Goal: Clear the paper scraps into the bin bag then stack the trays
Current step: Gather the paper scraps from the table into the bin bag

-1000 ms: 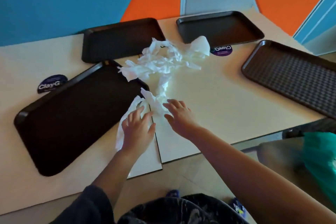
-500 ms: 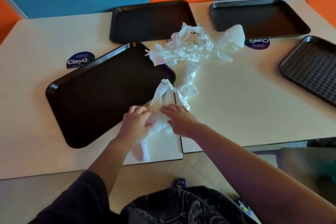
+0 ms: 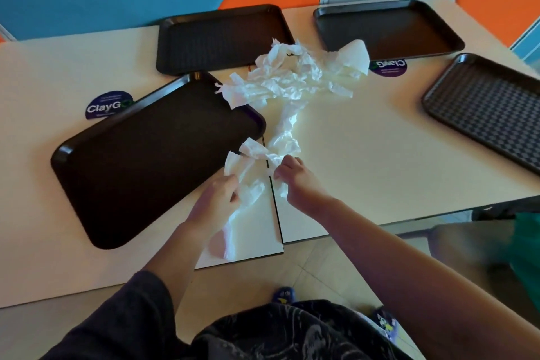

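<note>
Both forearms reached up from the bottom of the frame to the picture's centre, where the left hand (image 3: 217,199) had its fingers curled around the near end of the white paper scraps (image 3: 287,83) and the right hand (image 3: 295,178) pinched the crumpled strip just beside it. The scraps trailed from the hands toward the upper centre, lying across the cream table (image 3: 365,149) and overlapping the corner of the nearest dark tray (image 3: 140,155). Three more trays sat further off: one upper centre (image 3: 216,38), one upper right (image 3: 388,26), one at the right edge (image 3: 491,108).

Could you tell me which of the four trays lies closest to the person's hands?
The large smooth tray at the near left, set at an angle beside the left hand. The other three trays lie farther off, along the table's back and right edges.
</note>
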Tool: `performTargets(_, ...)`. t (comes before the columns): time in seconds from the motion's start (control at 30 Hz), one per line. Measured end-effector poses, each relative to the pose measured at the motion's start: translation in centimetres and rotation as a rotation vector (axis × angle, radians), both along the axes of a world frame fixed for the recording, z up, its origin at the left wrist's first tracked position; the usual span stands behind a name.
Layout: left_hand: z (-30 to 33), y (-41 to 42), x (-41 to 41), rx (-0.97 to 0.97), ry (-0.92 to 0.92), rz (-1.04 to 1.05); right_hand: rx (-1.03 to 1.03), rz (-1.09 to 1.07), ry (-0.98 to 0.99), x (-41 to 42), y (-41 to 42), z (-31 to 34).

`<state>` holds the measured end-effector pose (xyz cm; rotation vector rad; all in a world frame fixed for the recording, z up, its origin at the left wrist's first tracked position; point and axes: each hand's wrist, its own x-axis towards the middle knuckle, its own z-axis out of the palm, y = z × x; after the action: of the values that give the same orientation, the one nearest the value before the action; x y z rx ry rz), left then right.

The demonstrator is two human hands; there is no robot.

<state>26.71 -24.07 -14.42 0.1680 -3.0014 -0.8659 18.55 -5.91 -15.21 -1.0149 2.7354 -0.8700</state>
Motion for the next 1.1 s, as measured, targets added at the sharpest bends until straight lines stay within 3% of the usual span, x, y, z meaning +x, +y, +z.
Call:
performTargets(0.33, 1.3, 2.0, -0.8, 0.214, -0.017, 0.023, 0.001, -0.073, -0.075, 0.4, 4.0, 0.5)
performTargets(0.5, 0.2, 1.8, 0.1, 0.018, -0.151, -0.099, 0.14, -0.016, -0.27, 1.1, 3.7, 0.4)
performTargets(0.6, 0.0, 1.2, 0.7, 0.067, -0.223, -0.12, 0.187, 0.016, -0.237, 1.3, 3.4, 0.0)
performTargets(0.7, 0.2, 1.1, 0.7, 0.075, -0.198, -0.068, 0.203, 0.011, -0.157, 1.5, 3.4, -0.1)
performTargets(0.83, 0.7, 1.8, -0.2, -0.226, -0.052, -0.142, 0.225, -0.031, -0.124, 1.7, 4.5, -0.3)
performTargets(1.0, 2.0, 4.9, -2.5, 0.023, -0.081, -0.199, 0.237, -0.179, -0.133, 1.2, 8.4, -0.2)
performTargets(1.1, 2.6, 8.6, -4.2, 0.062, -0.039, -0.284, 0.231, -0.287, -0.104, 0.9, 12.1, 0.4)
